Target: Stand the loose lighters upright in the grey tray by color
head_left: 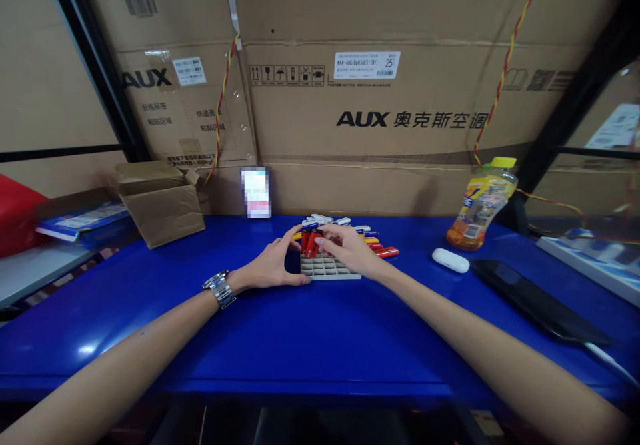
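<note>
Fingertips point(324, 240) of the right hand point(351, 251) are pinched together on the tops of the red pens point(310, 242), which stand upright in the far cells of the grey grid tray point(327, 269). The left hand point(273, 265) curls round the tray's left end, with the thumb along the near corner and the forefinger reaching up to the same red pens, so the tray is braced between the two hands. I cannot tell how firmly it grips. A metal watch point(220, 289) sits on the left wrist.

The tray lies flat on the blue table point(300, 338), near its middle and toward the back. Just behind it is a loose pile of pens point(367, 237) in white, blue, yellow and red, lying on their sides and partly hidden by the right hand.

Off to the right lie a white case point(450, 259), a black flat device point(537, 298) and an orange drink bottle point(483, 206) with a yellow cap. At the left stands a small open cardboard box point(160, 206), and large printed cartons point(400, 98) wall the back.
</note>
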Tool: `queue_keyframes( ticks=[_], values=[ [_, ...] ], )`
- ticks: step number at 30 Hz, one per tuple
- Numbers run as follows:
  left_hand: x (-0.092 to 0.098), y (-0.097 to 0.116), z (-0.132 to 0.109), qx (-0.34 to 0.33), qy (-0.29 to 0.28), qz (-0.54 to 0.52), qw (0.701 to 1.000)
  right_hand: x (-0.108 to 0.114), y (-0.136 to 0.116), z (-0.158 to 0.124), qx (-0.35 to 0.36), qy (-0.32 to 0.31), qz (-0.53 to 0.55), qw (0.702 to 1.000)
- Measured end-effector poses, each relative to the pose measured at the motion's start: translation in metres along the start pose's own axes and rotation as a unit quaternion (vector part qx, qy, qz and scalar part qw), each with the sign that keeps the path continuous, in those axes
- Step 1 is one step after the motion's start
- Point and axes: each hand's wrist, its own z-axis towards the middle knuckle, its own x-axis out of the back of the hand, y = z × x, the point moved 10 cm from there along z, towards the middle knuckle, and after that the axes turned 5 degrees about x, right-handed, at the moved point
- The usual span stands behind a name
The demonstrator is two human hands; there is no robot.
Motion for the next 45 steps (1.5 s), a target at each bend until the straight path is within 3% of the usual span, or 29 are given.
queue_keyframes(
  ticks=[11,25,29,32,37,40,45],
  values=[
    [0.000,0.004,0.000,0.000,0.002,0.010,1.000,-0.011,-0.004,-0.001,0.013,-0.025,-0.074,0.997],
    [0.002,0.009,0.000,-0.029,0.013,0.017,0.999,0.001,-0.007,0.002,0.029,0.010,-0.165,0.986],
    [0.002,0.010,0.000,-0.033,0.014,0.023,0.999,0.000,-0.016,0.002,0.037,-0.001,-0.132,0.991],
    [0.004,0.013,-0.001,-0.043,0.018,0.025,0.999,0.010,-0.023,0.002,0.036,0.015,-0.135,0.990],
    [0.003,0.017,-0.001,-0.053,0.006,0.034,0.998,0.045,-0.017,-0.003,0.030,0.042,-0.236,0.970],
    [0.001,0.019,-0.001,-0.059,-0.003,0.044,0.997,0.059,-0.003,-0.008,0.024,0.015,-0.286,0.958],
    [0.001,0.018,-0.001,-0.052,-0.003,0.057,0.997,0.059,0.013,-0.013,0.027,-0.067,-0.364,0.928]
  ],
)
